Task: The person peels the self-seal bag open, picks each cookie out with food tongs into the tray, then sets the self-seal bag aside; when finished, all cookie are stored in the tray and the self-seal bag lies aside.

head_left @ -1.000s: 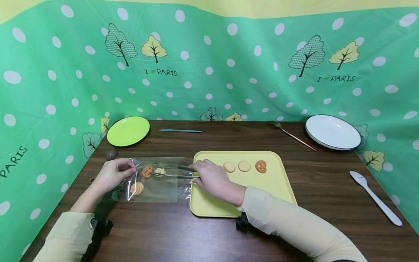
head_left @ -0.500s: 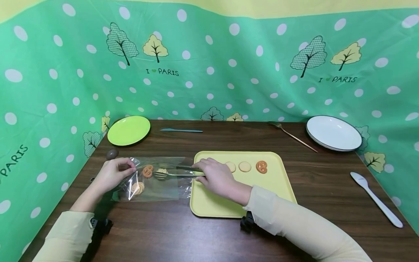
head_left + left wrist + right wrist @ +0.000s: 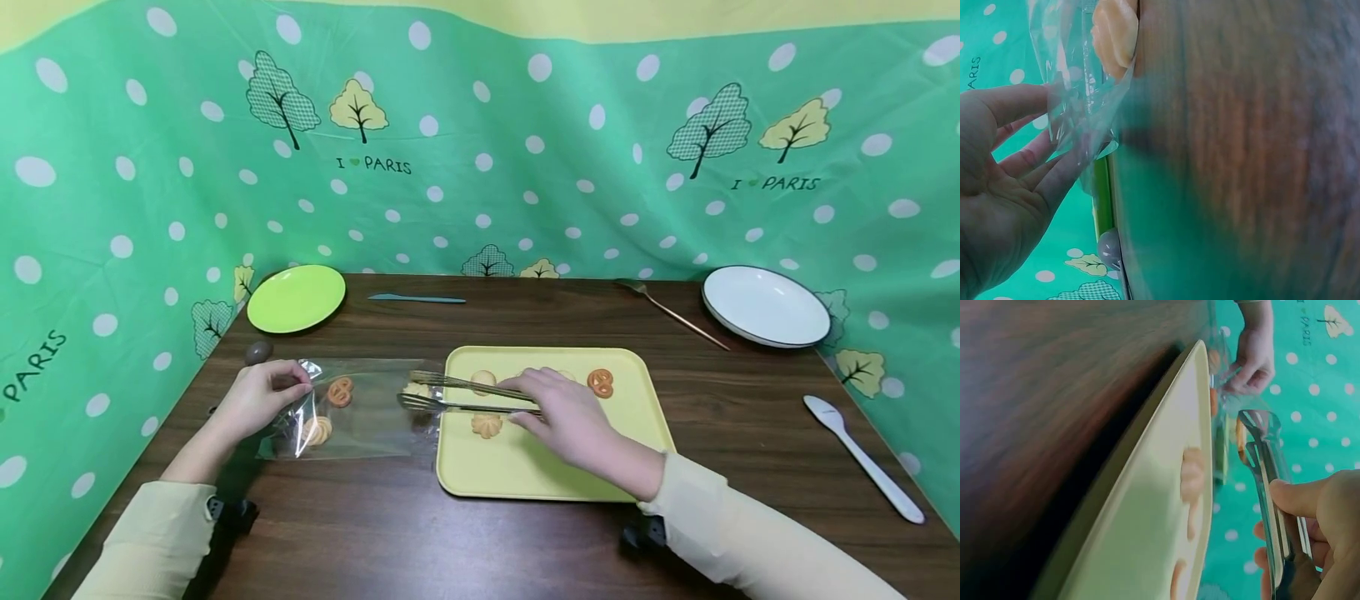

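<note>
My left hand [image 3: 262, 400] pinches the edge of a clear plastic bag [image 3: 375, 433] lying on the table. Inside the bag are a pretzel-shaped cookie [image 3: 340, 392] and a swirl cookie [image 3: 317, 431]. My right hand [image 3: 573, 421] grips metal tongs [image 3: 480, 408] over the yellow tray [image 3: 525, 475]. Between the tong tips is a pale cookie [image 3: 417, 389], at the bag's right end near the tray's left rim; the right wrist view shows this cookie [image 3: 1240, 436] from the side. Under and beside the tongs, a round cookie [image 3: 483, 380] and a flower-shaped cookie [image 3: 487, 426] lie on the tray.
Another pretzel-shaped cookie [image 3: 600, 383] lies on the tray; my right hand mostly hides a round one. Around them are a green plate [image 3: 296, 300], a blue knife [image 3: 417, 298], a fork [image 3: 678, 318], a white plate [image 3: 767, 306], a white knife [image 3: 862, 458] and a dark spoon [image 3: 258, 352].
My right hand has moved right, and the tongs have carried the pale cookie from the bag's middle to its right end. My left hand stays at the bag's edge.
</note>
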The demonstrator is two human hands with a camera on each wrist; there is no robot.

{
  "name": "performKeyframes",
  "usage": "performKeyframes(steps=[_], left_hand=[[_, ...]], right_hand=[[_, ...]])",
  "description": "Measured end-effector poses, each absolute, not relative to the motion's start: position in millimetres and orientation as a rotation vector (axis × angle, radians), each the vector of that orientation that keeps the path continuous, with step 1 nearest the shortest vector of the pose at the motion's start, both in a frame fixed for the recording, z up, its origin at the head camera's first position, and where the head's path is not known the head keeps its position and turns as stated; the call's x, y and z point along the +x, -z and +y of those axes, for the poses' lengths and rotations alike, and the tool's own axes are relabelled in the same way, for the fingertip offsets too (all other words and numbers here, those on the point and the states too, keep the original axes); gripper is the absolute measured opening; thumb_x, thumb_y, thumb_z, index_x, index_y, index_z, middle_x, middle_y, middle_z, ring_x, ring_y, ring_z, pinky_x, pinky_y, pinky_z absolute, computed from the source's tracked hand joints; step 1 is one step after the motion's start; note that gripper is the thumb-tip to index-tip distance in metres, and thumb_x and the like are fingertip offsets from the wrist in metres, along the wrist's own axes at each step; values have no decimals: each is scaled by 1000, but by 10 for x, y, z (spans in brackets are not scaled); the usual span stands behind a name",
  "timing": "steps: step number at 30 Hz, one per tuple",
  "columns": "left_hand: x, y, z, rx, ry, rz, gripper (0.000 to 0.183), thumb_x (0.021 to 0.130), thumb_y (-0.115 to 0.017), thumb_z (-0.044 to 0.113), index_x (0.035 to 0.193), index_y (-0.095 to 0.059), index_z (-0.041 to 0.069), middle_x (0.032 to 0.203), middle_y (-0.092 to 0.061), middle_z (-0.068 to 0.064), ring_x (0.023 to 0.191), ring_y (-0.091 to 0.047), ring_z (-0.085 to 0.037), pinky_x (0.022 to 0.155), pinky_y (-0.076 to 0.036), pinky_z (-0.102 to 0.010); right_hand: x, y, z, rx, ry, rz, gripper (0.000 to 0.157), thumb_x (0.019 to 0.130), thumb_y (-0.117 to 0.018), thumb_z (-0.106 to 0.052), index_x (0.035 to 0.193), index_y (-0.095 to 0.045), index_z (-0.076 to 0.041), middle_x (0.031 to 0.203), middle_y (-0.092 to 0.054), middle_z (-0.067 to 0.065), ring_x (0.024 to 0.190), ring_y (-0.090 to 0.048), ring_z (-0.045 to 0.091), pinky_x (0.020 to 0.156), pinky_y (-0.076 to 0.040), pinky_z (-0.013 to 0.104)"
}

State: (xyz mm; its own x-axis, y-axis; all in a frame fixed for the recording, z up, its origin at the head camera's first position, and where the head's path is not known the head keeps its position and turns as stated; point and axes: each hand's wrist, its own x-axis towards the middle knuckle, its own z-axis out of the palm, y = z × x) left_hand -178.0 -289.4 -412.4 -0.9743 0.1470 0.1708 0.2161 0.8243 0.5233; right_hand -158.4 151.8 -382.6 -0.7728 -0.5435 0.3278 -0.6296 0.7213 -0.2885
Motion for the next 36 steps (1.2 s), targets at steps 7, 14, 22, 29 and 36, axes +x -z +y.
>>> performKeyframes(steps=[7,14,22,29,36], left_hand=[[-1797,4117,-2897,-289,847,-2893,9,83,-72,13,82,-67,20,87,-68,-1,82,-61,-19,69,-46,-31],[-1800,4096,-2883,-295,853,-2898,9,83,-72,12,83,-67,19,86,-67,-1,80,-59,-19,68,-45,-30],[-1787,4087,-2881,-279,869,-2912,8,83,-72,12,83,-67,19,87,-68,-1,79,-59,-20,67,-45,-30],[-1784,4102,-2893,-277,872,-2907,9,84,-72,12,83,-67,19,87,-67,-1,77,-57,-20,65,-44,-29],[-1791,4115,-2901,-269,888,-2908,9,84,-72,12,83,-67,20,88,-67,-1,78,-58,-19,65,-45,-29]], right_hand=[[-1427,3785,2019,902,-618,-2696,41,82,-74,-27,121,-61,-25,112,-64,-11,95,-58,12,74,-48,31],[-1282,3827,2493,861,-523,-2653,44,77,-78,-23,118,-63,-24,111,-64,-10,105,-58,12,72,-51,38],[-1206,3919,2813,793,-459,-2709,46,76,-79,-21,118,-62,-28,109,-64,-13,103,-58,13,72,-50,39],[-1208,3977,2872,782,-449,-2779,44,77,-78,-22,118,-63,-25,109,-65,-9,103,-60,18,74,-50,42],[-1263,3889,2850,849,-519,-2787,49,77,-78,-22,122,-61,-24,113,-63,-7,112,-56,26,86,-46,48]])
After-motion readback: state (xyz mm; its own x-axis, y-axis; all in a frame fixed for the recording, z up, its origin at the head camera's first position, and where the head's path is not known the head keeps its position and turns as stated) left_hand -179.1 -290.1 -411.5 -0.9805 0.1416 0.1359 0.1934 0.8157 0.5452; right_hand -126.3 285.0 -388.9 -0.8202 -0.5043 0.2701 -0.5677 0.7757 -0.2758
